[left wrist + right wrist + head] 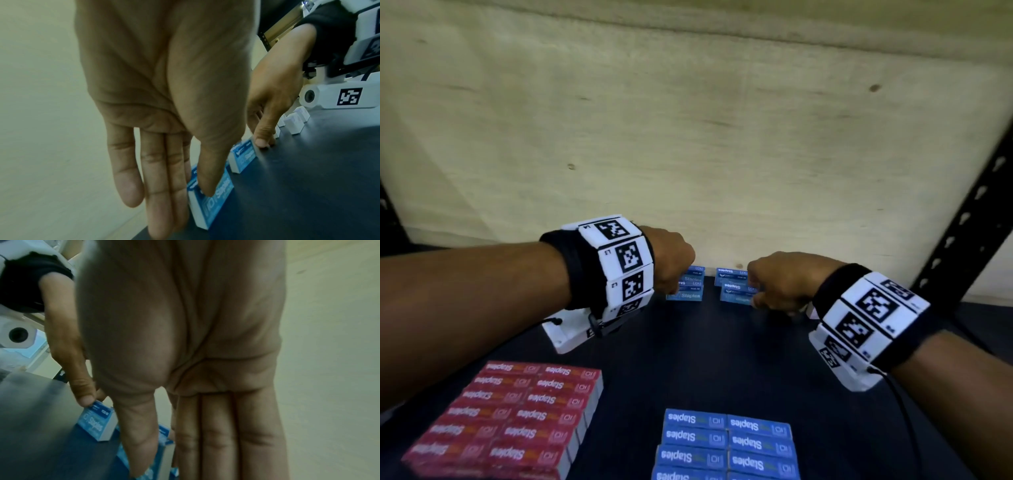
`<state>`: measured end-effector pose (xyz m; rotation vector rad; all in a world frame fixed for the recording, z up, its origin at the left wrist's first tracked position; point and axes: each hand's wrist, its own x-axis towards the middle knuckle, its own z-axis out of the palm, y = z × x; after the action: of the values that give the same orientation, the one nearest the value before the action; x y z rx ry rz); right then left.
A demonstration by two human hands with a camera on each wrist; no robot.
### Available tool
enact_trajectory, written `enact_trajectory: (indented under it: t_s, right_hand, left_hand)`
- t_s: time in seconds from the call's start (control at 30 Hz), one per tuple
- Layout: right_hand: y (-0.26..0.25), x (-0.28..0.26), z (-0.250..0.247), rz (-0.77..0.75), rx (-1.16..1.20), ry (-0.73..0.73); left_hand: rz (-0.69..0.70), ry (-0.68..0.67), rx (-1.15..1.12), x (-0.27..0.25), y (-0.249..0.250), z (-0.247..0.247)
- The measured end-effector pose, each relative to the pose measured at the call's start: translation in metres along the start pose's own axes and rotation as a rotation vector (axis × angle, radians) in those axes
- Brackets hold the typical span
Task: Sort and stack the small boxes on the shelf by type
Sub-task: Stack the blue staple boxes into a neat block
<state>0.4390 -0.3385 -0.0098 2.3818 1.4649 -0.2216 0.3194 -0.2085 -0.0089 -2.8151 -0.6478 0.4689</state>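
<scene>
At the back of the dark shelf (pixel 709 342) stand two short stacks of light blue staple boxes. My left hand (pixel 671 274) pinches the left stack (pixel 686 291). Its thumb lies on the front face of the left stack (pixel 220 193) and its straight fingers (pixel 164 203) reach behind. My right hand (pixel 767 287) holds the right stack (pixel 734 289) the same way, with the thumb (pixel 139 443) in front of the right stack (pixel 162 439) and the fingers behind. Each hand hides most of its stack.
Near the front edge lie a block of red staple boxes (pixel 506 418) on the left and a block of blue staple boxes (pixel 726 445) in the middle. Small white boxes (pixel 294 123) sit beyond the right hand. A plywood back wall (pixel 688 137) and a black perforated upright (pixel 969 222) bound the shelf.
</scene>
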Motion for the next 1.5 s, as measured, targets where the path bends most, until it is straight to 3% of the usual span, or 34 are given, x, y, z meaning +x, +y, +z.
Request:
enact_trajectory:
  t_s: [0.1, 0.3, 0.5, 0.8, 1.13, 1.5]
  right_hand:
    - [-0.002, 0.003, 0.001, -0.026, -0.027, -0.016]
    - [0.005, -0.009, 0.000, -0.069, 0.047, -0.043]
    - [0.010, -0.029, 0.010, -0.073, 0.199, -0.062]
    - [0.007, -0.076, 0.020, -0.203, 0.396, -0.148]
    - [0.010, -0.113, 0.027, -0.259, 0.354, -0.207]
    - [0.016, -0.109, 0.023, -0.383, 0.435, -0.286]
  left_hand:
    - [0.004, 0.049, -0.018, 0.000, -0.003, 0.004]
    - [0.057, -0.094, -0.035, -0.017, 0.000, -0.002]
    - [0.175, -0.141, -0.127, -0.048, 0.008, 0.001]
    - [0.270, -0.212, -0.174, -0.092, 0.019, 0.005]
    - [0.306, -0.284, -0.192, -0.118, 0.018, 0.006]
    - [0.339, -0.317, -0.215, -0.120, 0.015, 0.007]
